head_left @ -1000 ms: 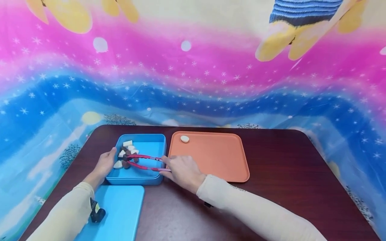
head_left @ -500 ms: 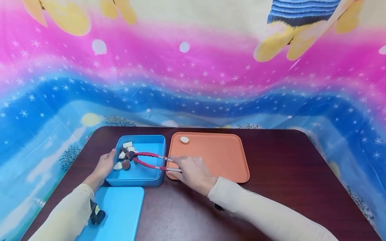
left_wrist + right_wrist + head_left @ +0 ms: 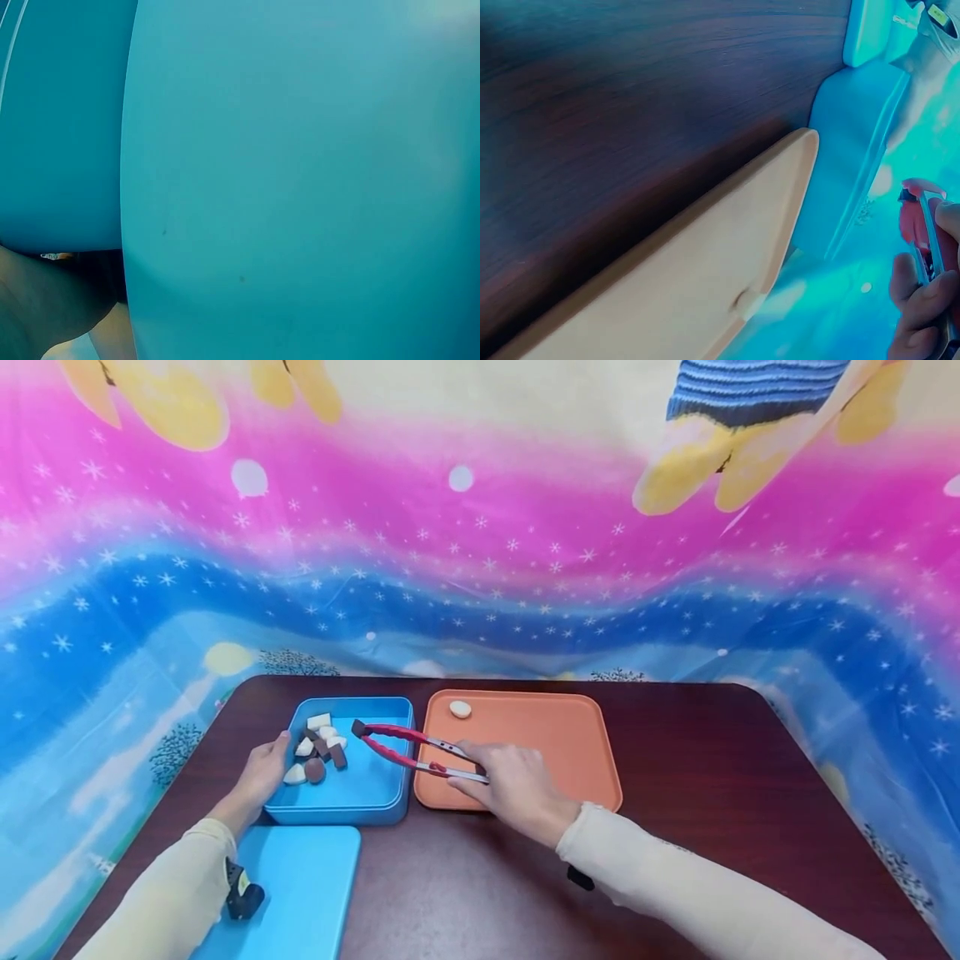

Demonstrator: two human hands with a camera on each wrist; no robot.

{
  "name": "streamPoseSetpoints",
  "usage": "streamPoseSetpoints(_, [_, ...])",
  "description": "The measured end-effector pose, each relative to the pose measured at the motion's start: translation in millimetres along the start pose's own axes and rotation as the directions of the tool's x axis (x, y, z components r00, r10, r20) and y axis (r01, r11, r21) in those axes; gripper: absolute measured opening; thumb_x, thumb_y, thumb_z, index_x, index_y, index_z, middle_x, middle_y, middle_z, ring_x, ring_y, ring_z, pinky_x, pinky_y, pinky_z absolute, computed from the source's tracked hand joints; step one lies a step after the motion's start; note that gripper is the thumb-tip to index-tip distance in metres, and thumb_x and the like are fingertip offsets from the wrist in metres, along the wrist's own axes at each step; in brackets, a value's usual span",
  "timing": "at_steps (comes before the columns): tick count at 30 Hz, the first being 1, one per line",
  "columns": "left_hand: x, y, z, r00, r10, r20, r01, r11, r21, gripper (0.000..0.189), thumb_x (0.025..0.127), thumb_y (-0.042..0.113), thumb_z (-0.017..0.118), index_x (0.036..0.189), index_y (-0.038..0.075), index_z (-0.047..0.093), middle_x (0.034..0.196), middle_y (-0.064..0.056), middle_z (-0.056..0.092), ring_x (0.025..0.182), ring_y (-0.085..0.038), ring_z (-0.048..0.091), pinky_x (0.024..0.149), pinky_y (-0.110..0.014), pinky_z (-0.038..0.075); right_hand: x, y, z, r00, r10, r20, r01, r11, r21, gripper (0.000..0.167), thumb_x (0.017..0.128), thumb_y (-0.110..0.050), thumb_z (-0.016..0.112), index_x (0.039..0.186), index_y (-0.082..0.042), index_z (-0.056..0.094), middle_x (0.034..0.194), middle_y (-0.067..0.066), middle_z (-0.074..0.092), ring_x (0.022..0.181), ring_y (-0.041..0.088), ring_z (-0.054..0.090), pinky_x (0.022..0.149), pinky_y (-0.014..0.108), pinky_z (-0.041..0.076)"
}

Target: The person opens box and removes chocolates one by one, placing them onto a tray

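In the head view my right hand [image 3: 517, 783] grips red-and-silver tongs [image 3: 397, 732], with fingers and thumb round the handles. A small dark brown block [image 3: 360, 727] sits at their tips, above the right half of a blue box [image 3: 375, 777]. My left hand [image 3: 258, 775] holds the box by its left wall, thumb at the rim; its other fingers are mostly hidden. Several white and brown pieces [image 3: 315, 769] lie clustered in the left half of the box. The right wrist view shows the tongs [image 3: 931, 232] in my curled fingers [image 3: 930, 296].
Right of the box lies an orange tray [image 3: 540, 743] with a white egg-shaped piece [image 3: 460, 709] in its far left corner. A flat blue lid [image 3: 307, 893] lies in front of the box, under the left forearm. A patterned cloth [image 3: 480, 543] hangs behind the dark table [image 3: 697, 793].
My right hand and the tongs have moved right and slightly up out of the cluster, carrying the dark brown block. The left hand keeps its place on the box.
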State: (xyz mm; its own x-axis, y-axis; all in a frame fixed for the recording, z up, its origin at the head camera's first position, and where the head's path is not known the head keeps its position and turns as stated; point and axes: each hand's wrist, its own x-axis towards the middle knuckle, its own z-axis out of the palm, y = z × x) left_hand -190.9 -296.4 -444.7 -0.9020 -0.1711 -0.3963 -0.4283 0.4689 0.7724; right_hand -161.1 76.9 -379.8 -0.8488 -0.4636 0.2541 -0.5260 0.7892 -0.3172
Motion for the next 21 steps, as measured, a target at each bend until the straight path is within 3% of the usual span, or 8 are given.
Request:
streamPoseSetpoints(6, [0.6,-0.3,0.6,0.999,0.006,0.035,-0.005,1.000,-0.012,0.081,0.104,0.064,0.009,0.163,0.009,0.007,0.166,-0.029,0.016,0.150,-0.053,0.022,0.118,-0.069,0.028,-9.8,12.5,-3.4,0.997,0.071,-0.009,-0.071,0.997,0.030,0.047,0.087,-0.051,0.075,0.128,-0.028,0.071,0.062,-0.017,0.053,0.056,0.002,0.045,0.049,0.024,0.035])
streamPoseSetpoints(9, [0.4,0.0,0.8,1.000,0.014,0.028,-0.013,1.000,-0.012,0.082,0.104,0.063,0.010,0.163,0.006,0.007,0.166,-0.029,0.015,0.151,-0.053,0.020,0.120,-0.069,0.025,-16.4,19.7,-5.1,0.993,0.117,0.002,-0.116,0.992,0.051,0.050,0.086,-0.050,0.077,0.130,-0.027,0.070,0.066,-0.015,0.059,0.057,0.005,0.046,0.051,0.026,0.036])
streamPoseSetpoints(13, [-1.2,0.4,0.0,1.000,0.014,0.002,-0.014,1.000,0.001,0.084,0.105,0.061,0.009,0.160,-0.002,0.004,0.165,-0.032,0.012,0.152,-0.054,0.014,0.121,-0.070,0.019,-25.0,29.6,-6.6,0.987,0.158,0.007,-0.158,0.985,0.069,0.052,0.084,-0.048,0.080,0.130,-0.026,0.070,0.086,-0.006,0.076,0.062,0.008,0.051,0.053,0.027,0.037])
streamPoseSetpoints(18, [-1.0,-0.5,-1.5,0.998,0.042,0.042,-0.041,0.999,-0.021,0.081,0.104,0.063,0.009,0.163,0.006,0.010,0.164,-0.030,0.024,0.149,-0.051,0.030,0.118,-0.066,0.033,-34.0,42.4,-8.7,0.981,0.194,0.021,-0.195,0.977,0.086,0.052,0.084,-0.045,0.081,0.131,-0.024,0.071,0.104,0.000,0.078,0.071,0.012,0.059,0.055,0.027,0.040])
streamPoseSetpoints(21, [-0.2,-1.0,-1.5,0.999,0.030,0.045,-0.029,0.999,-0.024,0.081,0.104,0.063,0.010,0.163,0.007,0.008,0.165,-0.029,0.021,0.150,-0.051,0.026,0.118,-0.068,0.031,-38.5,50.9,-9.5,0.978,0.207,0.025,-0.208,0.973,0.100,0.052,0.084,-0.043,0.082,0.131,-0.023,0.070,0.108,0.001,0.078,0.075,0.013,0.061,0.057,0.027,0.042])
